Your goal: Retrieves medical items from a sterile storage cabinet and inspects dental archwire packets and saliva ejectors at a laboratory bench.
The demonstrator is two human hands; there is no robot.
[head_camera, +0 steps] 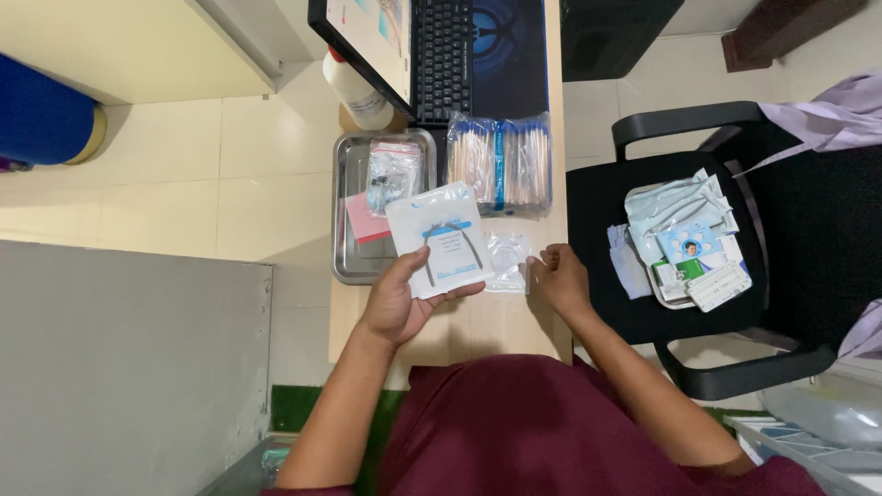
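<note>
The left hand (397, 298) grips a flat white packet (439, 239) from below, thumb on its lower edge, held just above the desk (478, 326) near the front edge; it looks light, thin and bendy, best pinched at a margin. The right hand (557, 276) pinches the edge of a small clear pouch (507, 260), limp and slippery-looking, lying flat beside the steel tray (347, 262)

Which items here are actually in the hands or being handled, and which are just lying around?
In hand:
- flat white packet with a blue arch print, held by the left hand
- small clear plastic bag, pinched by the right hand

Lying about:
- steel tray with small packets
- clear bundle of wooden sticks
- black keyboard
- white bottle
- black chair piled with packets
</note>
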